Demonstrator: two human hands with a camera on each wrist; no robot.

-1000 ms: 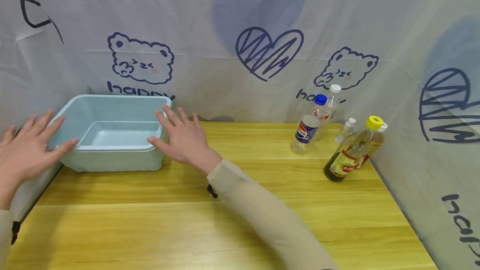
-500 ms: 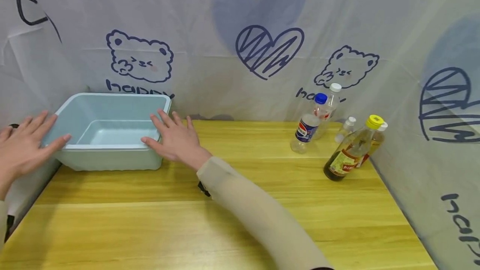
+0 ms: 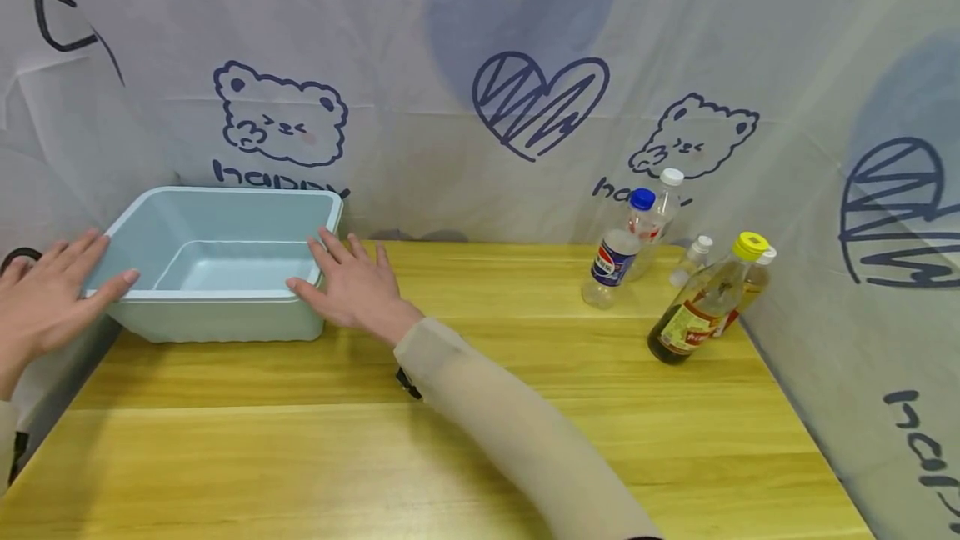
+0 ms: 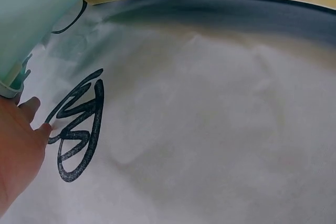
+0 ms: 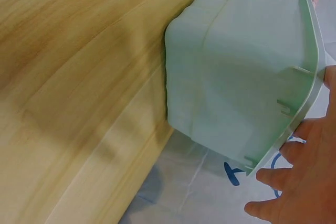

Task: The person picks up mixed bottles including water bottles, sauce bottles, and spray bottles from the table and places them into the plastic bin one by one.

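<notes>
A pale blue plastic basin (image 3: 225, 319), with nothing visible inside, sits on the wooden table at the far left. My left hand (image 3: 48, 298) is at its left side, fingers spread and fairly straight, the thumb over the near left corner of the rim. In the left wrist view that hand (image 4: 18, 153) meets the basin's rim. At the right side, my right hand (image 3: 360, 286) rests against the rim with its fingers extended and apart. The right wrist view shows the right hand (image 5: 310, 166) along the rim, not curled round it.
At the back right of the table (image 3: 450, 457) stand a Pepsi bottle (image 3: 611, 265) with a blue cap, a clear white-capped bottle (image 3: 666, 198), a small clear bottle (image 3: 690, 261), and a yellow-capped sauce bottle (image 3: 690, 319) partly covering another. A printed cloth (image 3: 420, 157) hangs behind.
Both hands have shifted a little to the left, and the basin appears to have moved slightly left too. During the last half second almost nothing has moved. The bottles stand unchanged.
</notes>
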